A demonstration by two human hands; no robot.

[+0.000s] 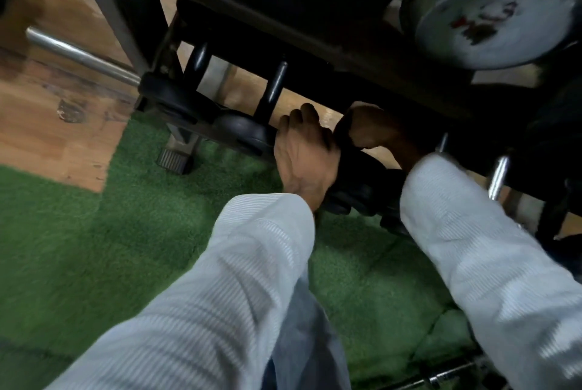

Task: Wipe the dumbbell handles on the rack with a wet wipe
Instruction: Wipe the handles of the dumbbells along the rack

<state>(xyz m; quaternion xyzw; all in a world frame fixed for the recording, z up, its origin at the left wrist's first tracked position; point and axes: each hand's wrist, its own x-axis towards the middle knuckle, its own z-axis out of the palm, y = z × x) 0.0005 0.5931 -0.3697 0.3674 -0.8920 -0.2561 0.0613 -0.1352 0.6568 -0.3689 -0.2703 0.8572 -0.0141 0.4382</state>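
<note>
A black dumbbell (356, 178) lies on the bottom shelf of the dark rack (362, 52). My left hand (302, 153) is clamped over its near end. My right hand (374, 128) reaches under the upper shelf, with fingers curled around the dumbbell's handle. No wet wipe shows; anything inside the right fist is hidden. Both forearms are in pale ribbed sleeves. Two more black dumbbells (242, 131) sit to the left on the same shelf, their handles (274, 87) pointing away from me.
A big chrome dumbbell (494, 21) sits on the upper shelf at top right. Chrome handles (499, 175) stick out low on the right. A steel bar (78, 54) lies on the wooden floor (47, 125) at left. Green turf (94, 248) spreads below the rack foot (176, 159).
</note>
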